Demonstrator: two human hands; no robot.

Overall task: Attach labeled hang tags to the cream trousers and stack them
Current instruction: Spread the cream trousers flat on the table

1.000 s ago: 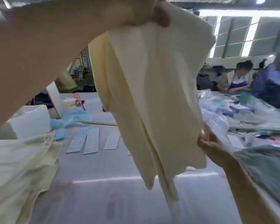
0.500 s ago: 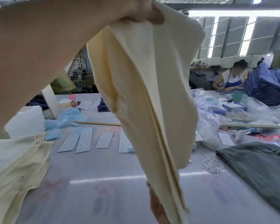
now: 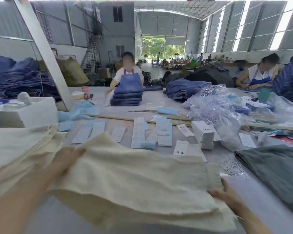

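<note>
Now the cream trousers, which a moment ago hung high in the air from a raised arm, have come down flat on the table in front of the person, so I'd judge they are being spread for tagging. The left hand lies on their far left edge, thumb on top and the other fingers hidden, while the right hand has its fingers curled on their near right corner. Beyond the trousers lie label sheets and hang tags; left of them a cream stack, right of them a grey garment, and across the big hall workers in blue aprons fold denim.
</note>
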